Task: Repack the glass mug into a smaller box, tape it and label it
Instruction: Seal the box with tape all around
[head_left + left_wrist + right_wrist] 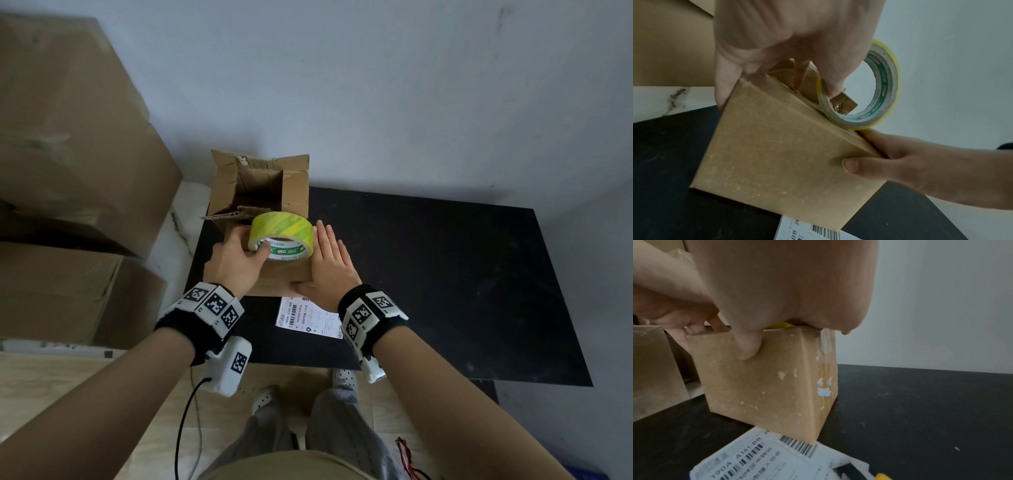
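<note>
- Glass mug nowhere visible; small box [286, 279] closed, its top mostly hidden under the tape roll [281, 236] and both hands.
- Small box standing on the black table [445, 274], just in front of a taller open box [260, 185] with raised flaps and a dark interior.
- Left hand [236, 260] gripping the tape roll from the left: thumb hooked inside the core, fingers curled over the box's far left edge; fingertips partly hidden in the left wrist view.
- Right hand [330, 262] flat against the box's right side, fingers straight and together, thumb [854, 165] pressed on the near face.
- Shipping label [310, 317] lying on the table, its far edge tucked under the box; readable: "190A A161-BB", barcodes, smaller print too fine to read.
- Green-and-white printing inside the roll's core, illegible.
- Torn white label remnants [824, 386] on the box's right face.
- Large cartons [68, 171] stacked at left, cut off by the frame.
</note>
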